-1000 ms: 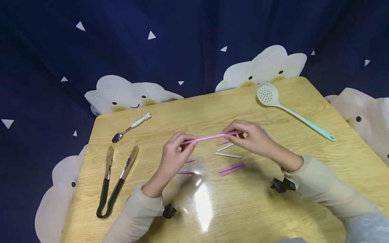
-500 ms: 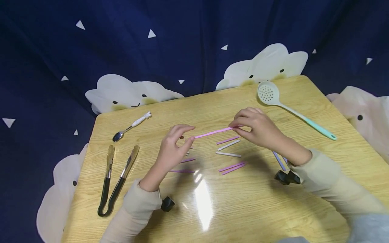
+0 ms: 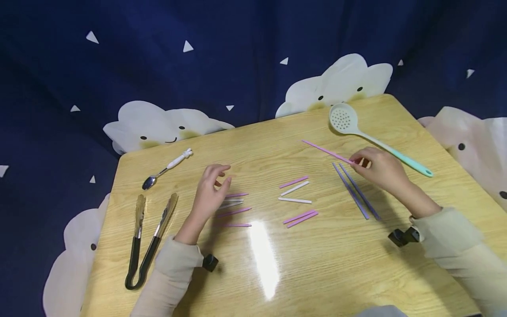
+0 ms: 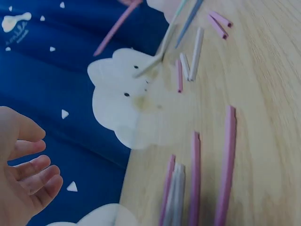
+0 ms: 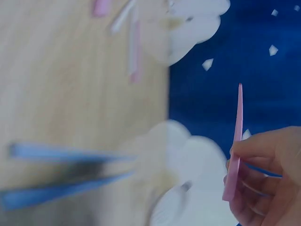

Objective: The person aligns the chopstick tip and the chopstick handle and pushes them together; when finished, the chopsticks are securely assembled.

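My right hand (image 3: 380,169) pinches one end of a long, slim pink stick (image 3: 326,151), thin like a chopstick. It is held beyond the far ends of two long blue sticks (image 3: 358,191) lying side by side. The right wrist view shows the pink stick (image 5: 237,141) between thumb and fingers. My left hand (image 3: 207,189) holds nothing; its fingers are loosely bent above a group of shorter pink and white sticks (image 3: 233,212), partly hiding them. More short pink sticks (image 3: 300,219) and white sticks (image 3: 295,200) lie mid-table.
A pale skimmer (image 3: 374,136) with a mint handle lies at the back right, close to my right hand. A spoon (image 3: 166,169) with a white handle and black-handled tongs (image 3: 148,246) lie on the left. Behind the wooden table (image 3: 317,273) hangs a dark blue curtain (image 3: 245,53).
My left hand has let go of the pink stick and drawn back left. My right hand has carried the stick to the right, uncovering the two blue sticks.
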`<state>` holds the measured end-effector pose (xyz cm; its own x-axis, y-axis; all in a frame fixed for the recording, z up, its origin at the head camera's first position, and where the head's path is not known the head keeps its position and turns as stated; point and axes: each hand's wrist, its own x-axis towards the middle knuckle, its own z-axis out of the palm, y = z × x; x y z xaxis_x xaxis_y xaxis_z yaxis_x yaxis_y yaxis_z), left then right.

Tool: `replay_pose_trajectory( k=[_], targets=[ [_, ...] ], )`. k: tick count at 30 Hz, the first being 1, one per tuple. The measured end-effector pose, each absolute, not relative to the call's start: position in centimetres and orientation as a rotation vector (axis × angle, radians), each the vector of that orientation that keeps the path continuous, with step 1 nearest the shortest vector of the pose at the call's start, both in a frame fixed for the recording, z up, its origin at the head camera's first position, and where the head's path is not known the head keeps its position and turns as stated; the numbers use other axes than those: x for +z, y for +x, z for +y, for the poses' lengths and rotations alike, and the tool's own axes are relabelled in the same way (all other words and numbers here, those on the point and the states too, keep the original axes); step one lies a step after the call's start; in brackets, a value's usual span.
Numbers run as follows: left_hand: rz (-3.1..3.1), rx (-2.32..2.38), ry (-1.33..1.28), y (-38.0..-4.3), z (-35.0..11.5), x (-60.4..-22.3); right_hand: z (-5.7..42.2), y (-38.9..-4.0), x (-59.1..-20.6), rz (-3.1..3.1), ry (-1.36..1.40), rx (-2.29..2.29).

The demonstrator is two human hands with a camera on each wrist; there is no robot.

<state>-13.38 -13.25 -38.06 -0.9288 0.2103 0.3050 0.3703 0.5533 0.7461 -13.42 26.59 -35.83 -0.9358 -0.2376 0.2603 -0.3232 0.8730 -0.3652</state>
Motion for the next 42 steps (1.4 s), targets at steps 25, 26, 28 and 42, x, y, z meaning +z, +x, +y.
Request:
replay_pose_trajectory(
  k=[25,26,28,42],
  targets=[
    [-2.925,-1.13,-0.352,-15.4,-15.4,-41.0,31.8,-10.9,-42.5,-3.3,0.061,0.869],
    [-2.928,-1.118,-0.362,-15.5,-15.4,-41.1,31.7,-10.8,-42.5,-3.297,0.066,0.88],
    [-2.927,-1.089,-0.383,-15.6,-15.4,-41.2,31.7,-10.7,-42.7,-3.288,0.083,0.882],
    [-3.141,-0.914,-0.591,-16.4,-15.0,-42.6,29.3,-13.3,-40.6,-3.145,0.205,0.766]
  ],
)
